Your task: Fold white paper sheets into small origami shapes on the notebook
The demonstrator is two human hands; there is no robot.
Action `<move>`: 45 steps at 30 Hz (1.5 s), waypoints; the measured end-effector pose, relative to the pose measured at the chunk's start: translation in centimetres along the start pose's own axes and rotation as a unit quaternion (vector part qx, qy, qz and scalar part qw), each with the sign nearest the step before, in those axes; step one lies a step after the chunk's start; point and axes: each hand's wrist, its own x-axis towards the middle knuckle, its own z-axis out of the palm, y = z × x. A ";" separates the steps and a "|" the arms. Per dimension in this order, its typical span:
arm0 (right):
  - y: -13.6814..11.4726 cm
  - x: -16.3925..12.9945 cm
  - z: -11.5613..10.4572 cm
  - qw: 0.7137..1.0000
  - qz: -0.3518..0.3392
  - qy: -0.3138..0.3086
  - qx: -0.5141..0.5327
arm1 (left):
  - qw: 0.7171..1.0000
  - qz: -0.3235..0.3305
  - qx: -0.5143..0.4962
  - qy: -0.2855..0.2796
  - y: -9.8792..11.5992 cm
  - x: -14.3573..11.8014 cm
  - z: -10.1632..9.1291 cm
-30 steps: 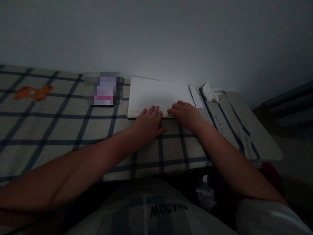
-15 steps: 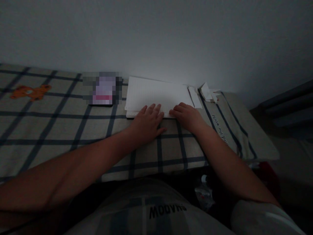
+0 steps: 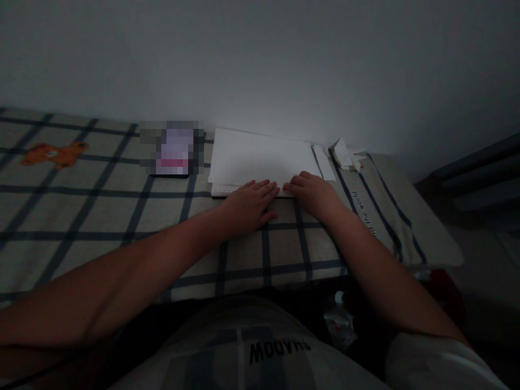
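Left fingers (image 3: 266,192) outstretched; right fingers (image 3: 299,182) curled, grip unclear; paper (image 3: 260,154), long axis left-right

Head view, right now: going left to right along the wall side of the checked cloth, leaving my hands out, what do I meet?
Orange bear-shaped piece → smartphone with a pixelated screen → lined paper sheet → narrow white paper strip → folded white paper scrap.
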 end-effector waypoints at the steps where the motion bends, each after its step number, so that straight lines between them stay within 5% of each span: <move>1: 0.0 0.0 -0.1 1.000 0.009 -0.006 0.000 | 1.000 0.000 0.000 -0.001 0.0 0.0 0.0; 20: -0.1 -2.0 -0.2 0.992 0.122 -0.041 0.011 | 0.998 -0.002 0.050 0.036 0.5 0.5 0.1; 26: -0.1 -1.7 -0.3 0.991 0.120 -0.046 0.022 | 0.993 -0.032 0.091 0.062 2.1 2.0 -0.3; 33: 1.0 -1.6 0.0 0.993 0.097 -0.054 0.027 | 0.998 -0.046 0.028 0.019 4.7 4.3 1.1; 45: 3.1 -2.8 0.1 0.996 0.069 -0.056 0.000 | 0.995 -0.068 0.035 0.057 6.1 5.2 0.8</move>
